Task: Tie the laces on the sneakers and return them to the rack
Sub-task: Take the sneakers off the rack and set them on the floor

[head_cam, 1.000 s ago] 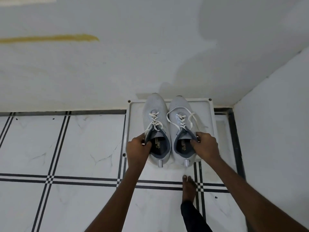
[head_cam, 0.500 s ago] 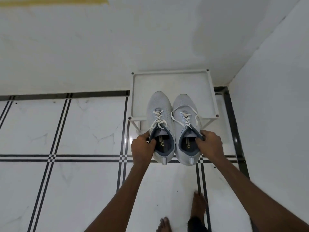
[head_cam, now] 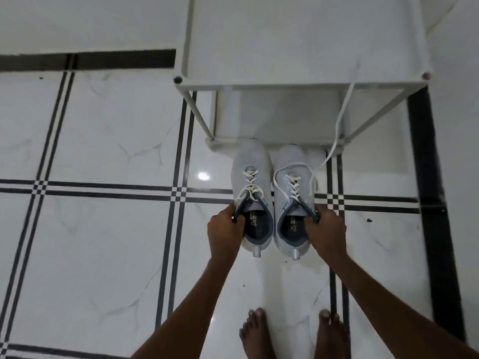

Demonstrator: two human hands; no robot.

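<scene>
Sneakers, pale grey knit with loose white laces (head_cam: pixel 269 198), look light and soft; we pinch each collar, left hand (head_cam: pixel 226 233) and right hand (head_cam: pixel 326 233) gripping.

White marble-look floor tiles (head_cam: pixel 98 242) with black striped borders; a dark speck (head_cam: pixel 369 220), perhaps dirt.

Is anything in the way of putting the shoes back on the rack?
Nothing sits on the rack top. But one long loose lace from the right sneaker trails up over its front rail, and both sneakers look untied.
</scene>
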